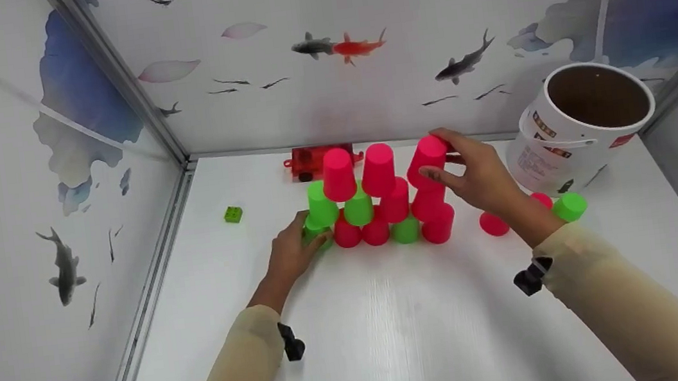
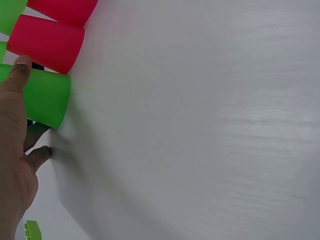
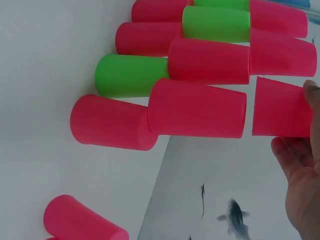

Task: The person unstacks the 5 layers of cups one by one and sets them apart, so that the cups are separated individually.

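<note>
Upside-down pink and green plastic cups stand in three stacked rows, like a wall. At the right end of the top row, my right hand holds a pink cup between thumb and fingers. In the right wrist view a narrow gap shows between this cup and the pink cup beneath it. Down at the left end, my left hand grips the green cup of the bottom row, thumb on one side, fingers on the other. Two pink cups occupy the top row's left and middle.
To the right lie loose cups, among them a pink one and a green one. A white bucket stands behind them. A red toy cart sits behind the stack by the back wall, and a small green block lies left.
</note>
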Demonstrator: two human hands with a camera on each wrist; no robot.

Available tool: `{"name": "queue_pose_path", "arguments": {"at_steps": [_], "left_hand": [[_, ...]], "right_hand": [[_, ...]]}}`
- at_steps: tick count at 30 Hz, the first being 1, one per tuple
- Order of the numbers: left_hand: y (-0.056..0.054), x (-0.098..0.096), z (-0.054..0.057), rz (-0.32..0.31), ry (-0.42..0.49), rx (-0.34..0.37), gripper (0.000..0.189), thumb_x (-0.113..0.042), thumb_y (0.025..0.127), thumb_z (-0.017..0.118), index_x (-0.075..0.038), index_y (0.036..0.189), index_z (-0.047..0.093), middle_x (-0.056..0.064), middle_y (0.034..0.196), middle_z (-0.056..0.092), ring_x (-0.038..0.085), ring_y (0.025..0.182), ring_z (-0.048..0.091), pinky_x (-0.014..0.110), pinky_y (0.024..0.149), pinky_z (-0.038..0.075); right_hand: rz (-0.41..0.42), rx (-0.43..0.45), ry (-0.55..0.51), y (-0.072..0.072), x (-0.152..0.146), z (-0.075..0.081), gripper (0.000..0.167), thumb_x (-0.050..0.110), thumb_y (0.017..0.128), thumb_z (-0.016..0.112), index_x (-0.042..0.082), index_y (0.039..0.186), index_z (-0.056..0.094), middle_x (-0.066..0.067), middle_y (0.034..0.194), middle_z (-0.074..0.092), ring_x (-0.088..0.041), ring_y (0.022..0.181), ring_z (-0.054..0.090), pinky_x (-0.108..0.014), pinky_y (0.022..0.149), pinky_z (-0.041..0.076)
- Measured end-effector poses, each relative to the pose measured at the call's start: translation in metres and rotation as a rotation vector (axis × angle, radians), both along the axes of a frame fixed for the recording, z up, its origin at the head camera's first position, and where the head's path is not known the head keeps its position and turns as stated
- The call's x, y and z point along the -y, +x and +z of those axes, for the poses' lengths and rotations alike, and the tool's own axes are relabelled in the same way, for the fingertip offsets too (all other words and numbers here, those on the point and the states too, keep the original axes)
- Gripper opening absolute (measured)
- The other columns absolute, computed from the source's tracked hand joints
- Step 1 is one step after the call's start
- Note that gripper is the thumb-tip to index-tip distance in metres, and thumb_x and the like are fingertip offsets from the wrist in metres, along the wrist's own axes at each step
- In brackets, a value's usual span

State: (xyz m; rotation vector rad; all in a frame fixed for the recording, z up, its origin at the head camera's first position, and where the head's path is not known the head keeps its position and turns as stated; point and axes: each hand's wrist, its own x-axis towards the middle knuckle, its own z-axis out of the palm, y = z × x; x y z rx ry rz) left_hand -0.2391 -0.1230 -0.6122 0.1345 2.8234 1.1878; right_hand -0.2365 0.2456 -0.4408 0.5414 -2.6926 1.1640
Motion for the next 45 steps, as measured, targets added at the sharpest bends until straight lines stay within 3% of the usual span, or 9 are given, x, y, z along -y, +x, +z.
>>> {"name": "queue_pose_path", "arguments": {"at_steps": [7,14,23,25,30,31,36,38,45], "left_hand": [[0.0,-0.002,0.001,-0.006,-0.006,0.003,0.07,-0.054,0.1,0.078,-0.024,0.159,0.053,0.006,0.146,0.071,0.03,0.14,0.065,0.055,0.12,0.052],[0.0,-0.001,0.001,-0.002,0.0,-0.003,0.07,-0.05,0.101,0.079,-0.022,0.159,0.052,0.006,0.149,0.07,0.03,0.142,0.064,0.055,0.121,0.052],[0.001,0.0,-0.001,0.005,-0.003,0.0,0.07,-0.051,0.102,0.078,-0.021,0.16,0.052,0.007,0.151,0.069,0.031,0.142,0.064,0.057,0.12,0.052],[0.001,0.0,-0.002,-0.001,-0.006,-0.02,0.069,-0.051,0.101,0.079,-0.021,0.159,0.053,0.007,0.148,0.071,0.031,0.14,0.065,0.056,0.119,0.053],[0.0,0.001,-0.003,-0.015,-0.021,-0.048,0.069,-0.05,0.101,0.079,-0.021,0.158,0.054,0.007,0.144,0.073,0.03,0.138,0.067,0.055,0.117,0.055],[0.0,0.001,-0.003,-0.015,-0.019,-0.044,0.069,-0.05,0.101,0.079,-0.021,0.158,0.053,0.007,0.145,0.072,0.03,0.139,0.067,0.055,0.117,0.055],[-0.001,0.0,-0.001,-0.008,-0.011,-0.021,0.071,-0.054,0.102,0.076,-0.021,0.16,0.052,0.007,0.149,0.07,0.03,0.142,0.065,0.056,0.119,0.053],[0.0,0.0,0.0,-0.005,-0.007,-0.01,0.072,-0.055,0.102,0.076,-0.021,0.16,0.051,0.007,0.149,0.069,0.03,0.142,0.064,0.056,0.12,0.053],[0.001,0.0,-0.001,-0.002,-0.003,-0.01,0.07,-0.054,0.102,0.076,-0.022,0.159,0.052,0.008,0.147,0.07,0.031,0.137,0.065,0.055,0.117,0.055]], "right_hand": [[-0.089,-0.024,0.023,0.01,-0.032,0.002,0.073,0.016,0.096,0.088,0.012,0.16,0.052,-0.013,0.148,0.067,-0.036,0.14,0.065,-0.058,0.108,0.061],[-0.19,0.006,0.054,0.023,-0.069,-0.005,0.077,0.021,0.092,0.092,0.016,0.159,0.054,-0.01,0.148,0.066,-0.036,0.138,0.065,-0.007,0.095,0.049],[-0.207,0.047,0.064,0.045,-0.101,-0.031,0.08,0.018,0.09,0.094,0.011,0.158,0.052,-0.017,0.149,0.063,-0.043,0.136,0.064,0.004,0.087,0.039],[-0.215,0.06,0.076,0.052,-0.105,-0.039,0.078,0.016,0.091,0.093,0.009,0.157,0.052,-0.019,0.149,0.063,-0.045,0.136,0.064,-0.003,0.091,0.049],[-0.234,0.07,0.109,0.068,-0.111,-0.059,0.076,0.017,0.094,0.09,0.006,0.158,0.05,-0.023,0.148,0.063,-0.048,0.135,0.064,-0.057,0.099,0.065],[-0.237,0.067,0.11,0.071,-0.111,-0.064,0.076,0.017,0.094,0.09,0.005,0.158,0.05,-0.023,0.147,0.064,-0.047,0.135,0.064,-0.057,0.1,0.065],[-0.256,0.031,0.074,0.082,-0.112,-0.083,0.072,0.014,0.092,0.092,0.003,0.152,0.054,-0.021,0.143,0.068,-0.043,0.13,0.068,-0.003,0.094,0.049],[-0.264,0.02,0.06,0.084,-0.112,-0.088,0.069,0.014,0.091,0.093,0.004,0.149,0.056,-0.02,0.141,0.069,-0.041,0.128,0.068,0.003,0.091,0.042],[-0.284,0.073,0.084,0.091,-0.118,-0.102,0.071,0.017,0.091,0.094,0.005,0.15,0.056,-0.019,0.143,0.068,-0.042,0.13,0.069,-0.052,0.1,0.065]]}}
